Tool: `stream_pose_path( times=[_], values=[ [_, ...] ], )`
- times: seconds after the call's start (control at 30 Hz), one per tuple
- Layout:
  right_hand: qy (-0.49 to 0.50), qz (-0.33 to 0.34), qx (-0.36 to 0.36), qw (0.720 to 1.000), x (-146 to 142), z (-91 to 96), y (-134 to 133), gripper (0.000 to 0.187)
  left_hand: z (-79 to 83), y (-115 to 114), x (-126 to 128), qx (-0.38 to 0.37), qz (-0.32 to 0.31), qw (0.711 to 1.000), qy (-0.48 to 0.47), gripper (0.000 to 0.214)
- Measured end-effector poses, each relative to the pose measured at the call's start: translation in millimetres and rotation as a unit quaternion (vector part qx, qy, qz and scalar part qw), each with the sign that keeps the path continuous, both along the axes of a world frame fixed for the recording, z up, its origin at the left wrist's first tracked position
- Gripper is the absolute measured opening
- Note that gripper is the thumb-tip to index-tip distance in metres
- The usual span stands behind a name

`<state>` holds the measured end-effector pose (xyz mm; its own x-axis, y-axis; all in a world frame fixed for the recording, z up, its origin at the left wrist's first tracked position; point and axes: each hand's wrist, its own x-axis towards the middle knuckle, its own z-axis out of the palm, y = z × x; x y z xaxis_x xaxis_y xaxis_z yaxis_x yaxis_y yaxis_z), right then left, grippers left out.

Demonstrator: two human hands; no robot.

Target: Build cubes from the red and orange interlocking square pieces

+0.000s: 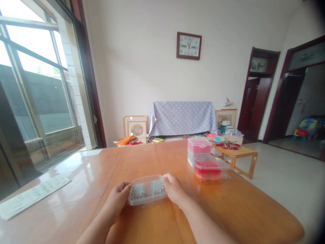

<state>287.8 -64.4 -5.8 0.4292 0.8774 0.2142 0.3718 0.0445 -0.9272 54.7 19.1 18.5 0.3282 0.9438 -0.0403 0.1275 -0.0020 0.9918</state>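
A clear plastic container (147,191) is held between the two hands just above or on the near part of the table (203,215); whether its base touches the wood cannot be told. Inside sit two groups of pale toothed pieces, one at the left end (138,191) and one at the right (157,186), with a gap between them, so the filling looks done at both ends and not in the middle. Whether a lid is on is unclear. The left hand (120,196) pinches one end, thumb on top and fingers curled; the right hand (174,188) grips the opposite end likewise, so neither is free. Farther off, near the table's right edge, a clear tub (224,165) shows red pieces (208,166) with orange ones (207,177) low down, apparently already packed, and just behind it stands a box with pink contents (199,147). A white booklet (35,196) lies far left, untouched.
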Motion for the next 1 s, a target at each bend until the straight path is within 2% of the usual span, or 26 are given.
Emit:
stream_pose_path(
  times=[0.13, 0.37, 0.5, 0.7, 0.87, 1.0],
  values=[
    [-0.02, -0.007, -0.006, 1.0, 1, -1.1, 2, 0.021, 9.5, -8, 2, 0.082, 0.04, 0.995, 0.052, 0.045],
    [0.021, -0.006, -0.006, 1.0, -2, -2.7, 3, 0.021, 17.9, -18, 3, 0.092, 0.061, 0.993, 0.053, 0.037],
    [0.05, -0.01, -0.013, 0.999, -6, -2.2, 2, 0.026, 10.6, -16, 0, 0.066, 0.049, 0.996, 0.021, 0.04],
    [0.064, -0.001, -0.033, 0.997, -7, -1.5, 3, 0.04, -1.2, -1, -7, 0.031, -0.006, 0.999, -0.015, 0.044],
    [0.021, -0.014, -0.027, 0.999, -5, -1.7, 4, 0.042, -3.8, 1, -6, 0.03, -0.005, 0.999, -0.014, 0.044],
    [-0.033, -0.028, -0.005, 0.999, -5, -1.2, 4, 0.038, -10.2, 8, -5, 0.062, -0.009, 0.998, 0.003, 0.046]
  ],
)
